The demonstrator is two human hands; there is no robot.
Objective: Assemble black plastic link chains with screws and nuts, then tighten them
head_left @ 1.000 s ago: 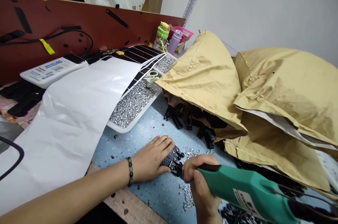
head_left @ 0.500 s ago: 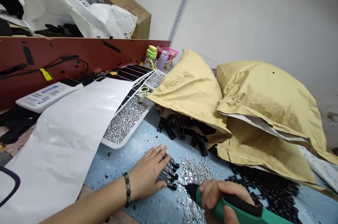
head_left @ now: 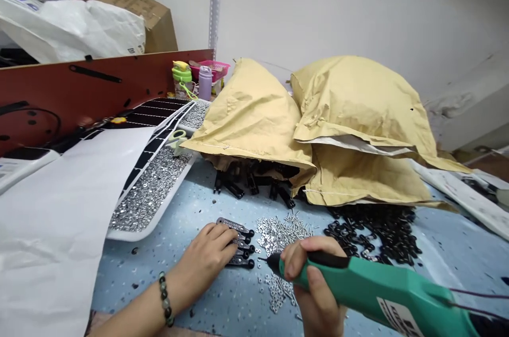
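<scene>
My left hand [head_left: 204, 258], with a beaded bracelet [head_left: 165, 299] on the wrist, lies over a small stack of black slotted parts [head_left: 238, 244] and pins them to the blue speckled tabletop [head_left: 178, 294]. My right hand [head_left: 314, 278] grips a green electric screwdriver [head_left: 369, 286], whose black tip [head_left: 272, 262] points left towards the stack, a little apart from it. Just beyond the tip lies a scatter of silver screws and nuts [head_left: 280, 236]. Part of the stack is hidden under my left fingers.
A white tray of silver nuts [head_left: 149, 194] and green scissors [head_left: 177, 141] lie left, partly under a white sheet [head_left: 59, 220]. Tan cloth sacks [head_left: 254, 120] cover black parts. A heap of black pieces [head_left: 369, 233] lies right. A red board [head_left: 79, 82] stands behind.
The view has swung left, shifting everything leftward in the picture. The screwdriver has risen, with more of its body showing. My left hand has closed further over the black parts.
</scene>
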